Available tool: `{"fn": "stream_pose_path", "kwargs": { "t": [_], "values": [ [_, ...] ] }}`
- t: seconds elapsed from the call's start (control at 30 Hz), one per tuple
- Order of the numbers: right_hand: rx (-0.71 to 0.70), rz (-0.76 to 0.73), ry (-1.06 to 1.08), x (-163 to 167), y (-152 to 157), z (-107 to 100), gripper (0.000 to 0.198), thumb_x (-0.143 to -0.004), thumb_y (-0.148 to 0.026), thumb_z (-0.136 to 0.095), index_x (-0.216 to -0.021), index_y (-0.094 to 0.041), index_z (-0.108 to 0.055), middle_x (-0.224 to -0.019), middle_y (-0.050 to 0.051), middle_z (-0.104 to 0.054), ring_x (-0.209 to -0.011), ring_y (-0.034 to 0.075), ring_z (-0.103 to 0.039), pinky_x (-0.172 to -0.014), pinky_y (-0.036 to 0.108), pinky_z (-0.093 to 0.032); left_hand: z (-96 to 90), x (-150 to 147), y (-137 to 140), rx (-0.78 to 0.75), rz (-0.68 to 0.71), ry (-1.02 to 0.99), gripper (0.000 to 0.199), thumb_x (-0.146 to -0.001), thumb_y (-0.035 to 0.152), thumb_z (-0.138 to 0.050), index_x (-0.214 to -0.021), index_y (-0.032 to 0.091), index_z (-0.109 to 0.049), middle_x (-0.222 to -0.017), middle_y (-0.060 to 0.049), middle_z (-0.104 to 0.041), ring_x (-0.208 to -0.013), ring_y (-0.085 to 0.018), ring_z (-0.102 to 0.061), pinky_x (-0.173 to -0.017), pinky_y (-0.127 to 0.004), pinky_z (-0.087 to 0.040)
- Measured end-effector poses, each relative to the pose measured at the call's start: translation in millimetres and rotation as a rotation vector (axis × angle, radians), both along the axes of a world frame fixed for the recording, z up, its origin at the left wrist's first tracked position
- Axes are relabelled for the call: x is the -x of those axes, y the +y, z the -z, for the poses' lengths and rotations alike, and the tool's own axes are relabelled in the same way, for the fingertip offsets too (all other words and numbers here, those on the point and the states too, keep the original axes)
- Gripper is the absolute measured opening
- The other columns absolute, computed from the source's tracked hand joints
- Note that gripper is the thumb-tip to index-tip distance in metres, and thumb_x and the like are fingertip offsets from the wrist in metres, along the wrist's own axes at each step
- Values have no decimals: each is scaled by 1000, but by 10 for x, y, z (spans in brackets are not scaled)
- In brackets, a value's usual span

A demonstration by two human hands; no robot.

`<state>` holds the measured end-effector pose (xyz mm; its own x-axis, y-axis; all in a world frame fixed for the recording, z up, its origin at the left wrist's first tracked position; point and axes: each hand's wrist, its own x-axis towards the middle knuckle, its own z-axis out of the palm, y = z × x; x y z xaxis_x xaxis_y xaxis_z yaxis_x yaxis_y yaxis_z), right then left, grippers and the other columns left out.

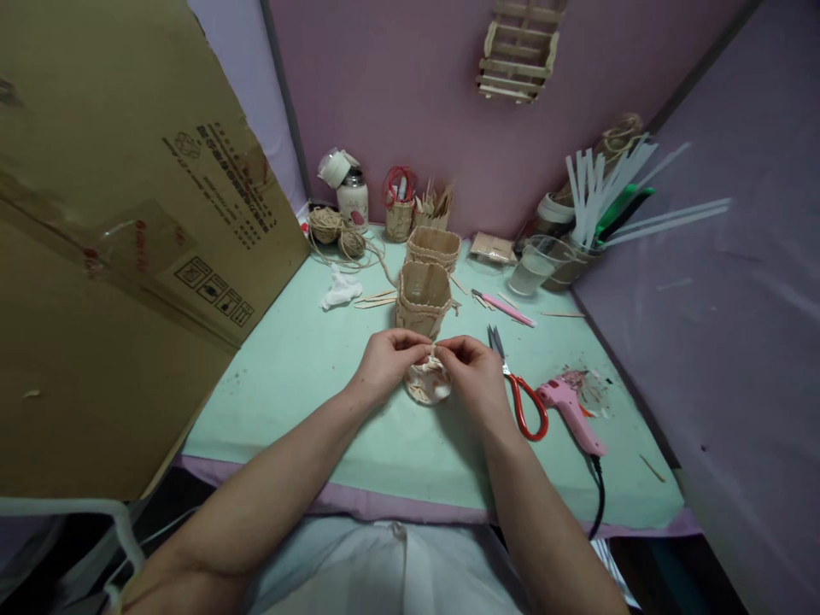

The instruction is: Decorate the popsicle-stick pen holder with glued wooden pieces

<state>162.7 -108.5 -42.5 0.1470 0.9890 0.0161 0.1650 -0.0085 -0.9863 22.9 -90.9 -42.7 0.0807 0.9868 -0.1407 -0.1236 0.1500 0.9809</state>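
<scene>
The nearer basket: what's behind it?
Directly behind the nearer basket stands another basket; its rim shows, but much of its lower front is covered. Farther back, sticks poke up. Anything low between the baskets is hidden.

Dim, diffuse light, seemingly from above, spreads over the bench (pixel 295 367), leaving a soft shadow beside the right forearm (pixel 531 504). Below the near edge, things sink into darkness. Wide-angle distortion slants the cardboard box (pixel 83 359); fine detail looks soft.
</scene>
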Motion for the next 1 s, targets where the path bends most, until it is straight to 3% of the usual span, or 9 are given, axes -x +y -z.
{"fn": "stream_pose_path", "kwargs": {
  "t": [0.3, 0.53, 0.83, 1.0],
  "values": [
    [33, -10, 78, -30, -19, 3, 23, -73, -36, -67, -88, -18, -71, -82, 4, -72, -72, 17, -62, -67, 28, -47, 28, 5, 5, 1, -10, -51, 20, -61, 27, -77, -75, 14, -72, -69, -4, -68, -66, -14, -60, -66, -27, -47],
    [60, -75, 41, -49, 15, 41, 22, -73, -38, -68, -75, -16, -67, -65, 0, -63, -59, 13, -52, -57, 25, -40, 29, 0, -6, 2, -5, -61, 22, -62, 26, -77, -78, 13, -70, -68, -3, -67, -66, -13, -60, -67, -26, -47],
    [74, -69, 64, -90, 25, 108, 24, -70, -39, -67, -73, -15, -67, -63, 1, -62, -57, 13, -51, -55, 25, -38, 28, 19, 4, -20, 90, 102, 20, -67, 33, -70, -71, 13, -70, -69, -3, -66, -64, -13, -55, -61, -25, -41],
    [90, -66, 64, -77, 16, 77, 20, -69, -36, -66, -71, -16, -67, -60, 0, -61, -56, 13, -50, -53, 25, -38, 24, 9, -8, -55, 77, 110, 20, -67, 34, -69, -69, 14, -68, -66, -2, -63, -62, -13, -53, -58, -24, -38]
  ]
}}
